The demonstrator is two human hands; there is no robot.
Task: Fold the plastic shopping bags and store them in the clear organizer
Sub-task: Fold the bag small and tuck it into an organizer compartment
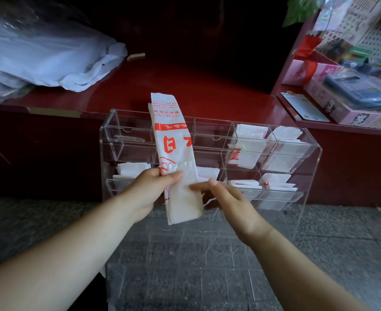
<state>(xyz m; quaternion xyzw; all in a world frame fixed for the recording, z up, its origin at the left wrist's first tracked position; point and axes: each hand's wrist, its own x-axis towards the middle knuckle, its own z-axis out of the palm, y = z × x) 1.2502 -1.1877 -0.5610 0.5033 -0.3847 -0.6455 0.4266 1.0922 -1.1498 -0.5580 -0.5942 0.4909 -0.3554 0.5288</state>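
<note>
A white plastic shopping bag point(172, 140) with red print is folded into a long narrow strip and stands upright in front of the clear organizer point(315, 151). My left hand point(150, 189) grips the strip at its left edge, thumb across the front. My right hand point(227, 198) pinches the lower part of the strip from the right. The strip's bottom end is turned up toward me. Folded white bags point(249, 145) fill the organizer's right compartments and several lower ones; the upper left compartments look bare.
The organizer stands on a grey stone floor against a dark red counter point(196, 86). A heap of loose white plastic bags point(50, 61) lies on the counter's left. Shelves with stationery and boxes point(353, 90) stand at the right.
</note>
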